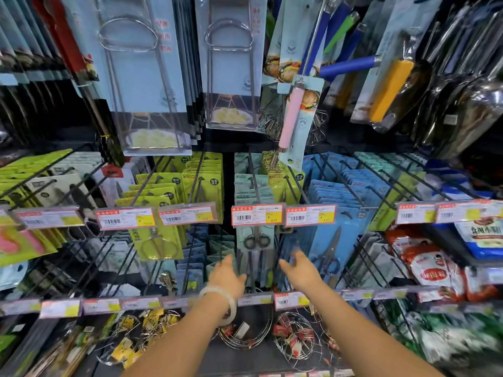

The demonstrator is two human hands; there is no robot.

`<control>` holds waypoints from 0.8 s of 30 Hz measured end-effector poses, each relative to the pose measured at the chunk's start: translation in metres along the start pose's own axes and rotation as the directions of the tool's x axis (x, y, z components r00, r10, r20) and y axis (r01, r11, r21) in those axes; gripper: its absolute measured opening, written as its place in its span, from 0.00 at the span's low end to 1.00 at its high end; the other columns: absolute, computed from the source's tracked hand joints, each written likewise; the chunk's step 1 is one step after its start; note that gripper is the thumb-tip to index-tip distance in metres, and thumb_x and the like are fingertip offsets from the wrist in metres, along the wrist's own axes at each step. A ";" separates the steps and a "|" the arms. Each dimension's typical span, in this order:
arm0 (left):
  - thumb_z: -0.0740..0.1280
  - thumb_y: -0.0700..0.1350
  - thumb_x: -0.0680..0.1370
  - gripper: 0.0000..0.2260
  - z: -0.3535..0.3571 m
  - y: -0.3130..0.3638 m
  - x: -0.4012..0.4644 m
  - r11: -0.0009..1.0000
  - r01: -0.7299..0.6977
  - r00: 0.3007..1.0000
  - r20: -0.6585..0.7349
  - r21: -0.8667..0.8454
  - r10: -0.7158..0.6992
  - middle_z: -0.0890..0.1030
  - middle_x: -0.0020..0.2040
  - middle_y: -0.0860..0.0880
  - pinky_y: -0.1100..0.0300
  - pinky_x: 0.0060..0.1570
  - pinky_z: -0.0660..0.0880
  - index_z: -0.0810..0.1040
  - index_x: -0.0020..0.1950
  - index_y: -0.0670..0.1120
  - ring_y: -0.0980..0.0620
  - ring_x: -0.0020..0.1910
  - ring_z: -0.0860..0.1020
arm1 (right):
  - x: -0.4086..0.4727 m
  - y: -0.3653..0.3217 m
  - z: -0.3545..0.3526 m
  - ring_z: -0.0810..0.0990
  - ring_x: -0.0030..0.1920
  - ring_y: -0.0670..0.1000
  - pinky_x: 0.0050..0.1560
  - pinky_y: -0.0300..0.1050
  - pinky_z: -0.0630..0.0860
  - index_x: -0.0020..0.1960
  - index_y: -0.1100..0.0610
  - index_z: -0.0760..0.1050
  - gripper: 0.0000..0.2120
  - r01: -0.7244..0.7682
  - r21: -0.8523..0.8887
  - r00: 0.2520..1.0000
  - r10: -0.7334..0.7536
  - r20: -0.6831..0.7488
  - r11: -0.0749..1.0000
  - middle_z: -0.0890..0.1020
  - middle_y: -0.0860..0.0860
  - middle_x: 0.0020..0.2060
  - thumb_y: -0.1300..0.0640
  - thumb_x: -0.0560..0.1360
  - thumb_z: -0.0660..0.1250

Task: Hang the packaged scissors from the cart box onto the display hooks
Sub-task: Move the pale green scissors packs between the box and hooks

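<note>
Head view: scissors pack (255, 257) hangs upright mid-frame between my left hand (227, 276) and right hand (300, 270); both spread, holding nothing.

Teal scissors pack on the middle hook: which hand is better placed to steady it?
Left, probably. The left hand reaches the teal scissors pack at its lower edge, while the right hand hovers open beside it.

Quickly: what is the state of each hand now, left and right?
Left hand: open, fingers against the hanging scissors pack, no clear grip.
Right hand: open, fingers spread beside the same pack, holding nothing.
</note>
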State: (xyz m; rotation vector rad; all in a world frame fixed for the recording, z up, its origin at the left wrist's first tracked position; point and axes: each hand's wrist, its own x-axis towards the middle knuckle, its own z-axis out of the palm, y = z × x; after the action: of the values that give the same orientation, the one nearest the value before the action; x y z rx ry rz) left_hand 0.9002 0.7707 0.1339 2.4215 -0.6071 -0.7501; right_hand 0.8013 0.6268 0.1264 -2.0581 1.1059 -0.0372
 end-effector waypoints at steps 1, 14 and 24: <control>0.62 0.49 0.79 0.30 0.004 0.001 -0.005 0.990 -0.040 0.999 0.009 0.137 0.039 0.61 0.75 0.43 0.49 0.69 0.66 0.52 0.77 0.47 0.41 0.71 0.64 | -0.004 0.008 -0.001 0.71 0.66 0.59 0.62 0.47 0.69 0.72 0.61 0.60 0.26 -0.006 -0.070 1.000 0.006 0.002 0.998 0.71 0.59 0.67 0.50 0.79 0.60; 0.66 0.40 0.74 0.36 0.098 0.062 -0.065 0.653 -0.482 0.876 0.304 0.584 0.374 0.48 0.78 0.41 0.46 0.75 0.47 0.50 0.77 0.47 0.41 0.77 0.46 | -0.093 0.105 -0.019 0.59 0.74 0.55 0.72 0.49 0.60 0.73 0.56 0.59 0.29 0.020 -0.540 0.997 -0.058 -0.053 0.841 0.63 0.55 0.72 0.51 0.75 0.64; 0.63 0.38 0.77 0.35 0.180 0.173 -0.115 0.490 -0.663 0.748 0.461 0.567 0.479 0.45 0.78 0.44 0.46 0.76 0.47 0.46 0.78 0.49 0.43 0.77 0.44 | -0.130 0.202 -0.118 0.62 0.72 0.59 0.69 0.53 0.63 0.71 0.59 0.62 0.28 -0.165 -0.516 0.963 0.025 -0.268 0.841 0.67 0.58 0.69 0.49 0.75 0.64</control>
State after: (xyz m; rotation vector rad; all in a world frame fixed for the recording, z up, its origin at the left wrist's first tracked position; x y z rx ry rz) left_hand 0.6598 0.6400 0.1536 2.4543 -2.0373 -0.5594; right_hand 0.5375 0.5830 0.1188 -2.5402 1.5076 0.0722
